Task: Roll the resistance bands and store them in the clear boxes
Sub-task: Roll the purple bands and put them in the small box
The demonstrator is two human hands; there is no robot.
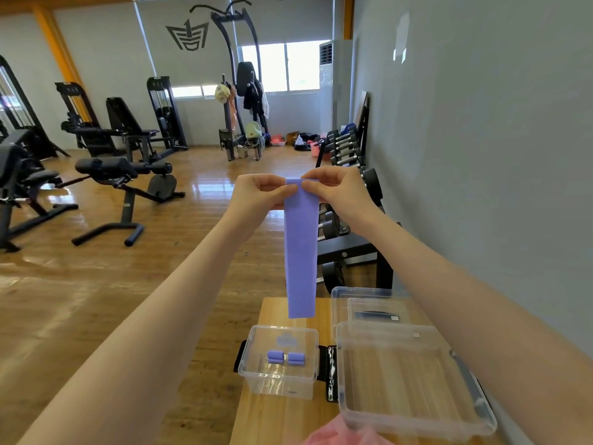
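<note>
Progress: we count two rolled bands (286, 357) already lying in the small clear box (278, 385) on the worktop (282, 419); a third, the purple band (300, 248), isn't rolled yet.
Left to do: we judge rolling is just starting at its top edge, then storing.
Band location: hangs flat, raised above the small box.
Left hand (256, 191): grip pinches the top edge.
Right hand (337, 187): same, fingertips nearly meeting the left's.
Arms: both stretched forward, raised.
Large clear box (414, 419): open, no bands seen in it.
</note>
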